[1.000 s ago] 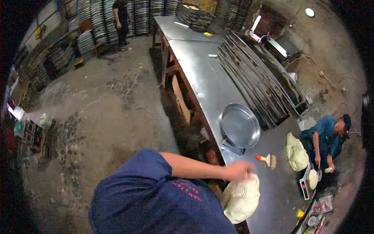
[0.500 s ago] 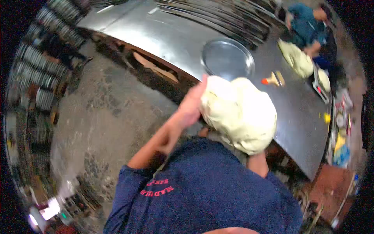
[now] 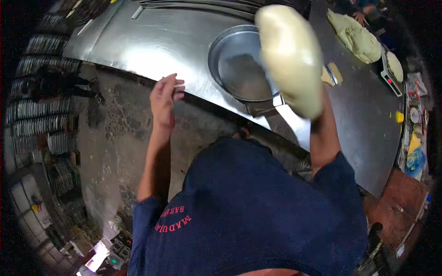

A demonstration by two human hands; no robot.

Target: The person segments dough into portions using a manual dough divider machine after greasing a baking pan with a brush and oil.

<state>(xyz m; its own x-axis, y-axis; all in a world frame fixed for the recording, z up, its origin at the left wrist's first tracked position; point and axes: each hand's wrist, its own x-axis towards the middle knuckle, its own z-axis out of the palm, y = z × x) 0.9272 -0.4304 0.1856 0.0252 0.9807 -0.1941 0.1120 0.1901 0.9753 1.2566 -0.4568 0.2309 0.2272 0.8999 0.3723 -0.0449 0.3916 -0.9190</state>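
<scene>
Swinging the big dough lump (image 3: 290,60) over from the near side of the round pan (image 3: 230,55) to its right edge since a moment ago, covering some of the rim. Got the left hand (image 3: 164,99) off it too, now left of the pan with fingers half-curled, looking empty. Can't tell the right hand's grip, hidden behind the dough.

Blurred dough (image 3: 291,57) hiding right fingers, brush (image 3: 332,74) partly covered, co-worker (image 3: 359,18) cropped at top

Smooth dough (image 3: 290,57), glossy metal table (image 3: 184,41), matt cloth shirt (image 3: 258,207)
</scene>
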